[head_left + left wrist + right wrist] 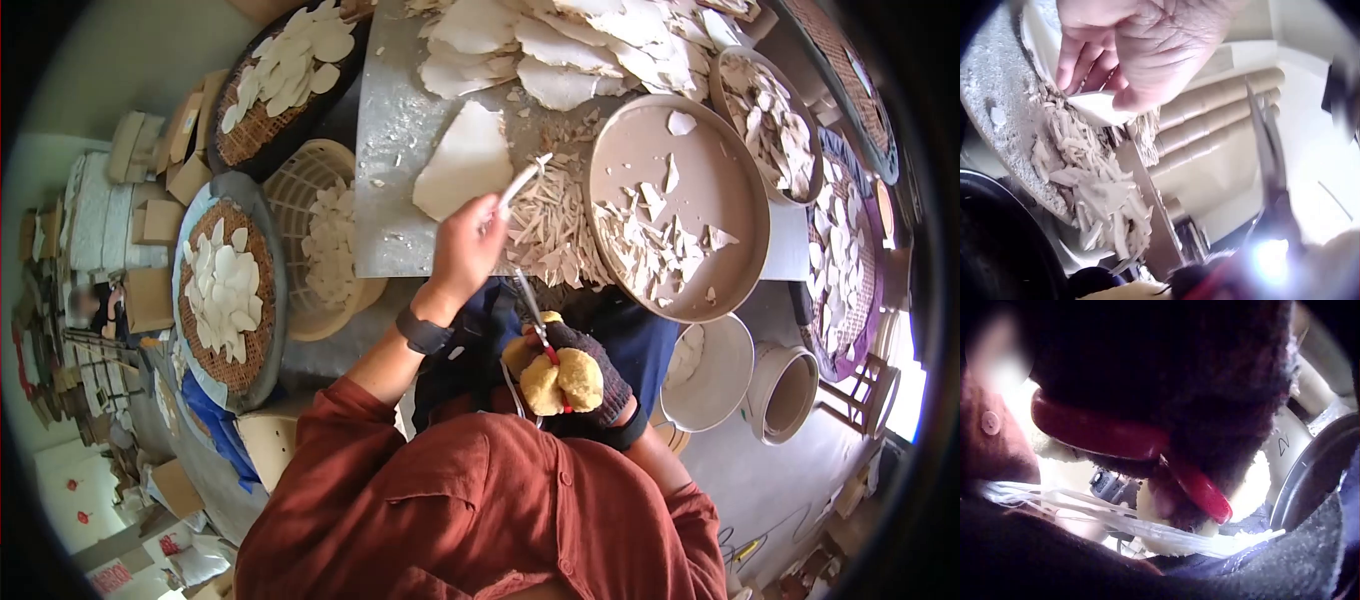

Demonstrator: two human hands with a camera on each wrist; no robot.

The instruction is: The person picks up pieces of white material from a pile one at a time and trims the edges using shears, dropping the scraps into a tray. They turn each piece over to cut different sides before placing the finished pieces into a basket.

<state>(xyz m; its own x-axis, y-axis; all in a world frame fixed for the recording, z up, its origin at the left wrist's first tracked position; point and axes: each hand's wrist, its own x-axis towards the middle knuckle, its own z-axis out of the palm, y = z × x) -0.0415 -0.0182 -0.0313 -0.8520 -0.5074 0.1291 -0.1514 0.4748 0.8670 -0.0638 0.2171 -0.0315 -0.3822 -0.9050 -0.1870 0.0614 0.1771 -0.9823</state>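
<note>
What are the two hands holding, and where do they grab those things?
The left hand pinches a thin pale slice by its edge. The gloved right hand grips the metal scissors by their red handles.

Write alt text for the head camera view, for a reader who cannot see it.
Seen from above, a person in a rust-red shirt pinches a pale strip in the bare left hand over a heap of cut slivers, while the gloved right hand grips red-handled scissors. Around the metal worktop stand a round tray of broken pale flakes and woven baskets of pale slices.
</note>
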